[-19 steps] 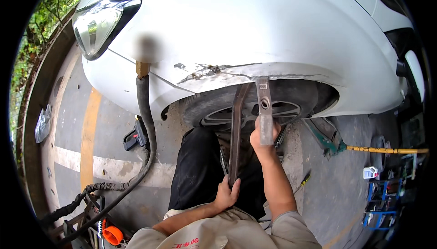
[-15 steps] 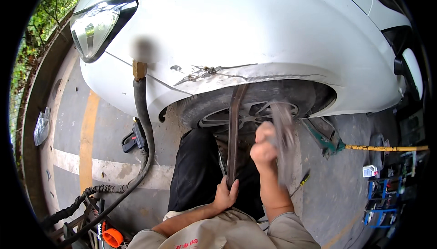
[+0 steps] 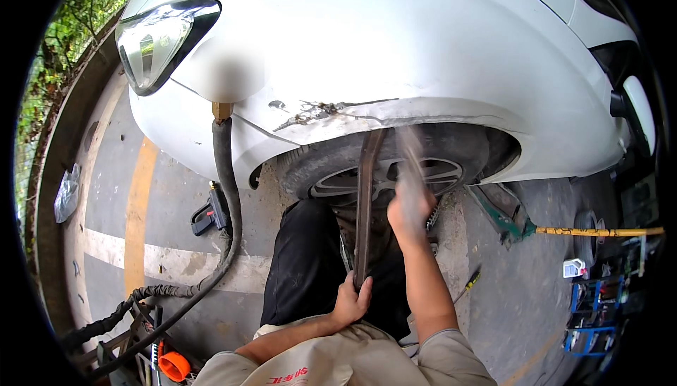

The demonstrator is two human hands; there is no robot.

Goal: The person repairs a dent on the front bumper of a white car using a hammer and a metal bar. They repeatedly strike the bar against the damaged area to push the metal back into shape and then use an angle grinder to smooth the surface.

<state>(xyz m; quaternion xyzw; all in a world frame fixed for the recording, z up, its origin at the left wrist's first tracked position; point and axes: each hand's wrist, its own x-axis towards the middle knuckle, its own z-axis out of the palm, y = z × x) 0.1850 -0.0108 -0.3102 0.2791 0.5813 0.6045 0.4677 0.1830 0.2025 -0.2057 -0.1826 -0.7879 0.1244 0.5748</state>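
My left hand (image 3: 351, 301) is closed round the lower end of a long dark steel bar (image 3: 365, 195), whose upper end reaches under the wheel-arch lip of the white fender (image 3: 458, 47). My right hand (image 3: 411, 210) grips a flat metal striking tool (image 3: 410, 150), blurred by motion, with its top at the arch edge beside the bar. The fender has a scraped, cracked patch (image 3: 317, 112) just above. Behind both tools sits the tyre (image 3: 300, 171) with its spoked rim. My left hand rests low between my dark-trousered legs.
A thick hose (image 3: 226, 167) with a blurred upper end runs down left, beside a black tool (image 3: 211, 217) on the floor. An orange cup-shaped item (image 3: 174, 366) is lower left. A green jack (image 3: 511, 227) with yellow handle and blue tool racks (image 3: 589, 340) are right. A low wall (image 3: 56, 146) edges the left.
The striking tool went from the arch edge out to the right in a blur, and is now back up at the edge. My left hand and bar stay in place.
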